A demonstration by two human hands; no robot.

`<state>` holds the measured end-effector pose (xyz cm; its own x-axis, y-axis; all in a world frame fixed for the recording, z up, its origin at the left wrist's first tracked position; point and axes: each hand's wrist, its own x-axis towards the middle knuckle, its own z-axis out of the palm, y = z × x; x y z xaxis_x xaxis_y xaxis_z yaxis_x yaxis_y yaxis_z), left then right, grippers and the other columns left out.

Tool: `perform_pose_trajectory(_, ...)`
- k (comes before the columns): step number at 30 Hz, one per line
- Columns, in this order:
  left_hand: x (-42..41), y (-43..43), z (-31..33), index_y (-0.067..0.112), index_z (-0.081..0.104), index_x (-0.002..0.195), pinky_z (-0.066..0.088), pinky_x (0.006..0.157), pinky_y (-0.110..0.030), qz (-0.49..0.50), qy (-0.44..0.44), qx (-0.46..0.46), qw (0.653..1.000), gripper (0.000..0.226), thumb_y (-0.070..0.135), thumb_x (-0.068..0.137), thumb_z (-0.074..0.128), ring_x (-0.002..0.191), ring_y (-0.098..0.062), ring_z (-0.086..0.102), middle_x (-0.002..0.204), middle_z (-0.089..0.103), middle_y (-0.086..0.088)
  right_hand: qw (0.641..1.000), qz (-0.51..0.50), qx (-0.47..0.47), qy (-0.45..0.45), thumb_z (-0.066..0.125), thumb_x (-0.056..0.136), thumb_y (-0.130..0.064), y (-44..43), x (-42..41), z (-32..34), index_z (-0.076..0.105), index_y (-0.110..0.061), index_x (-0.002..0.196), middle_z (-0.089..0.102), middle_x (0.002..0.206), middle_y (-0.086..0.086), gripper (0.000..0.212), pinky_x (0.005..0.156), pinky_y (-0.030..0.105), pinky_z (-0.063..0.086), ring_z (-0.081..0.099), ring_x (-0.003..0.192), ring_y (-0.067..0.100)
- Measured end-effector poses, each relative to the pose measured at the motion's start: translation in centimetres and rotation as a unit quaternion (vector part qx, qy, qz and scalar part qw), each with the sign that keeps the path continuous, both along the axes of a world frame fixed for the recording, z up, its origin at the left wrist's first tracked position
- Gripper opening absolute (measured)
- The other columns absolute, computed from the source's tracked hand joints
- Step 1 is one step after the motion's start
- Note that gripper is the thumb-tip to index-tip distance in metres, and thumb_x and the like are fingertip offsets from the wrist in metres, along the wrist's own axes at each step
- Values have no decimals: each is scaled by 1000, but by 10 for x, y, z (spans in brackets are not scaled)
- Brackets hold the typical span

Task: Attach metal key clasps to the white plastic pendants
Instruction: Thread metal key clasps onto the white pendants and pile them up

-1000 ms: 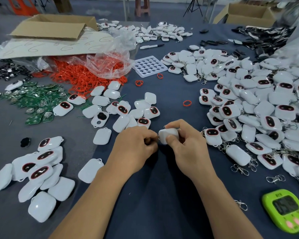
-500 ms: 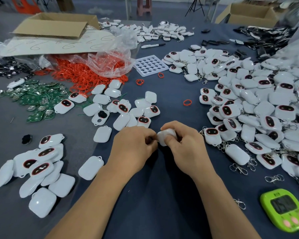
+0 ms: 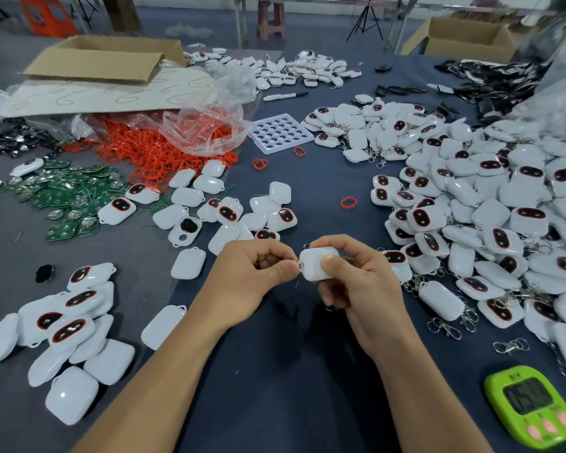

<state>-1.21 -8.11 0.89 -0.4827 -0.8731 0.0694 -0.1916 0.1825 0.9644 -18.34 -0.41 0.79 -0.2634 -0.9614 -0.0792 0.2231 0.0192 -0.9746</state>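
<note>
- White plastic pendant (image 3: 316,266) sits over the dark worktop (image 3: 275,403), gripped by the right hand (image 3: 363,289), thumb on its near face and fingers curled behind.
- Left hand (image 3: 252,279) has its fingers curled, thumb and forefinger pinching a small metal clasp (image 3: 299,263), mostly hidden, at the pendant's left edge.
- Loose clasps (image 3: 510,346) lie at the right, near a pile of pendants (image 3: 504,207) and a green timer (image 3: 533,407).

Even light, perhaps blurred, warped edges
</note>
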Motion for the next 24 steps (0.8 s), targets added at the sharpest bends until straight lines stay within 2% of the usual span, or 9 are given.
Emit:
perform_pose_trajectory(3, 2, 2, 2, 33, 77, 77, 41, 59, -11, 12, -33, -31, 999, 23, 12, 82, 84, 58, 0, 49, 64, 64, 13, 1000, -8, -1, -9, 52, 96, 9, 2, 2, -1, 73, -6, 102, 68, 75, 11, 26, 42, 22, 34, 46, 46, 18)
perform_pose_trajectory(6, 4, 6, 3, 35, 76, 80, 42, 61, -18, 51, -73, -112, 990, 22, 17, 79, 86, 61, -6, 50, 68, 63, 6, 1000, -11, 3, -16, 52, 97, 8, 1, 4, 0, 74, -6, 102, 67, 74, 13, 26, 41, 23, 35, 48, 47, 19)
perform_pose_trajectory(10, 5, 12, 4, 38, 72, 94, 42, 62, -20, 67, -116, -216, 967, 20, 31, 77, 78, 69, -11, 54, 75, 64, 8, 1000, -3, 16, -19, 53, 99, 6, 1, 5, 0, 74, -6, 102, 67, 76, 16, 25, 42, 24, 36, 51, 47, 19)
perform_pose_trajectory(11, 6, 12, 4, 41, 73, 92, 41, 60, -19, 65, -109, -199, 972, 18, 32, 76, 79, 66, -9, 54, 72, 65, 8, 1000, 1, 19, -24, 53, 99, 6, 1, 4, 1, 74, -5, 103, 67, 75, 15, 24, 41, 24, 36, 51, 47, 18)
perform_pose_trajectory(14, 5, 8, 3, 46, 79, 80, 38, 54, -21, 36, -50, -64, 996, 15, 32, 77, 83, 54, -4, 46, 63, 65, -3, 998, 12, 28, -60, 52, 99, 4, 1, 3, 4, 74, -5, 104, 67, 73, 15, 24, 40, 23, 35, 50, 45, 18)
perform_pose_trajectory(15, 4, 8, 3, 44, 80, 79, 39, 55, -23, 21, -31, -25, 999, 12, 33, 78, 82, 55, -6, 47, 63, 65, -7, 997, 14, 31, -75, 52, 99, 4, 1, 3, 5, 74, -6, 104, 67, 73, 14, 25, 40, 23, 34, 50, 44, 18)
perform_pose_trajectory(17, 0, 9, 3, 37, 82, 81, 45, 58, -22, -12, 5, 21, 1000, 8, 32, 81, 75, 57, -5, 54, 62, 68, -2, 994, 14, 32, -101, 52, 99, 3, 1, 3, 6, 74, -7, 104, 67, 73, 13, 25, 41, 22, 34, 50, 44, 18)
perform_pose_trajectory(20, -3, 10, 3, 33, 81, 81, 46, 57, -18, -15, 20, 16, 1000, 11, 31, 85, 71, 57, -3, 56, 61, 68, 8, 991, 16, 30, -128, 52, 99, 2, 1, 4, 7, 75, -8, 103, 67, 73, 12, 25, 41, 21, 34, 50, 44, 17)
perform_pose_trajectory(24, -1, 11, 1, 36, 78, 86, 44, 60, -22, 20, -35, -76, 996, 8, 35, 84, 70, 61, -4, 57, 66, 69, 6, 996, -20, -4, -92, 58, 92, 1, 3, 8, 6, 78, -15, 97, 71, 83, 13, 25, 42, 22, 34, 48, 46, 17)
